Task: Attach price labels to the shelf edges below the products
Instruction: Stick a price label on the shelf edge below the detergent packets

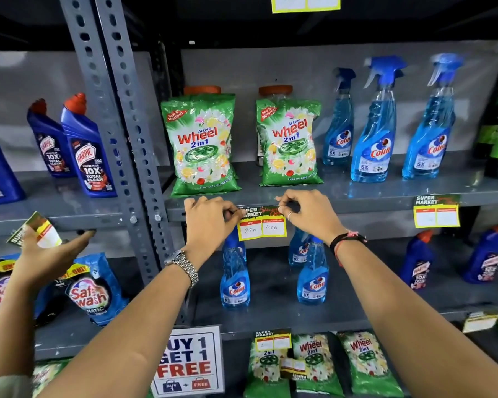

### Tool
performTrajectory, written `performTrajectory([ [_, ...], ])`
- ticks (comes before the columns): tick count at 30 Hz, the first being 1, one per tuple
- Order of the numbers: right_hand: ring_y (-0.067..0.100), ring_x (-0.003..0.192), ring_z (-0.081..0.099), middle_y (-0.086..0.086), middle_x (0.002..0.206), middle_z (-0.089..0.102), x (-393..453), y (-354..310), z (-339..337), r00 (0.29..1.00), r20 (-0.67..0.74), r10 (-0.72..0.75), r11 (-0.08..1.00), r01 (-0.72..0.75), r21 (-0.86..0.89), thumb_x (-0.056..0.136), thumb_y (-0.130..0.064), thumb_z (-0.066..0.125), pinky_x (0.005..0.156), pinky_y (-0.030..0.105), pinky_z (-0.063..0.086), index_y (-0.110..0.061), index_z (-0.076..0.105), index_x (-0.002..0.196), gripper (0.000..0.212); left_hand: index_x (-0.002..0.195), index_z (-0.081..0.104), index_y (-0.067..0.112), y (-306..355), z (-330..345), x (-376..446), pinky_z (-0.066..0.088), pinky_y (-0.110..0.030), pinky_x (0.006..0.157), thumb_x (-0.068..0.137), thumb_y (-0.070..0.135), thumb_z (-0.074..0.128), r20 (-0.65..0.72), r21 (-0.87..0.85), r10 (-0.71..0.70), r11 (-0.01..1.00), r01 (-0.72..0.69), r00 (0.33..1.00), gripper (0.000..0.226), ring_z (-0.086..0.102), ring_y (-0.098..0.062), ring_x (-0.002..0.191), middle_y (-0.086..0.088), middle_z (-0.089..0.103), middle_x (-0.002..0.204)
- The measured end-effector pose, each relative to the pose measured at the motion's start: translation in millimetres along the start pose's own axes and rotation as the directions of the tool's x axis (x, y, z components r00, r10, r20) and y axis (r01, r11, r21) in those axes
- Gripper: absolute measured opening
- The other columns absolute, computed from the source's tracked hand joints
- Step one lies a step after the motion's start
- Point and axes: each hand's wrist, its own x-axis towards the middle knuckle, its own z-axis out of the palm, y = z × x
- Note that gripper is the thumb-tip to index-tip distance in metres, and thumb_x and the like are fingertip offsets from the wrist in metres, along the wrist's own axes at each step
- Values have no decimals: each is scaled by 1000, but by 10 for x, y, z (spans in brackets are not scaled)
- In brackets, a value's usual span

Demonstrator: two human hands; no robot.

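Note:
A yellow-edged price label point(261, 225), handwritten "85" and "43", lies against the grey shelf edge point(357, 204) below two green Wheel detergent bags point(202, 145) point(289, 145). My left hand point(207, 221), with a metal watch at the wrist, pinches the label's upper left corner. My right hand point(306, 211), with a black and red wrist thread, pinches its upper right corner. Both hands press the label's dark top strip to the shelf edge.
Another label point(436, 215) hangs on the same edge under the blue Colin spray bottles point(374, 124). At the far left another person's hand point(49, 251) holds a bunch of labels point(36, 232). Harpic bottles point(87, 150) stand left of the slotted post point(118, 116). A "Buy 1 Get 1 Free" sign point(189, 360) sits below.

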Motion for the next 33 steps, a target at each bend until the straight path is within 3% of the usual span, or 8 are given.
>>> performTrajectory([
  [7, 15, 94, 70, -2, 98, 78, 14, -2, 97, 996, -90, 19, 1000, -20, -4, 83, -16, 63, 83, 36, 57, -15, 65, 80, 3, 71, 68, 28, -4, 15, 70, 15, -33, 72, 83, 55, 57, 13, -17, -24, 1000, 25, 1000, 32, 57, -19, 72, 6, 63, 65],
  [15, 22, 93, 70, 1, 94, 76, 32, -43, 141, 989, -130, 74, 997, -74, 1, 76, -12, 70, 81, 37, 53, -15, 58, 82, 14, 73, 68, 26, 6, -32, 125, 25, -36, 79, 85, 56, 54, 72, 16, -32, 999, 31, 997, 36, 61, -17, 71, 5, 69, 68],
  [18, 21, 88, 69, -1, 92, 75, 50, -59, 146, 985, -141, 100, 995, -101, 2, 74, -20, 75, 79, 35, 51, -15, 58, 85, 21, 68, 66, 24, 4, -43, 155, 26, -36, 80, 83, 57, 56, 92, 19, -45, 999, 44, 995, 38, 62, -18, 70, 4, 69, 67],
  [21, 20, 80, 67, -1, 85, 73, 71, -91, 180, 978, -166, 123, 992, -125, 0, 71, -35, 78, 74, 36, 54, -16, 56, 82, 30, 52, 49, 22, -14, -42, 191, 31, -36, 83, 80, 62, 59, 109, 16, -75, 997, 74, 991, 49, 54, -17, 61, 5, 62, 57],
  [26, 23, 72, 63, 1, 76, 69, 81, -150, 291, 962, -232, 143, 985, -160, -58, 66, -53, 76, 63, 34, 45, -16, 53, 79, 46, 50, 41, 22, -38, -33, 201, 34, -39, 85, 80, 60, 60, 133, -18, -61, 998, 64, 989, 52, 52, -18, 60, 6, 57, 55],
  [33, 20, 78, 65, -3, 81, 71, 81, -112, 254, 968, -213, 130, 989, -141, -37, 74, -35, 77, 65, 28, 40, -17, 59, 83, 27, 53, 43, 24, 7, -47, 210, 35, -40, 87, 78, 68, 56, 148, 4, -76, 997, 76, 986, 53, 51, -17, 62, 7, 54, 54],
])
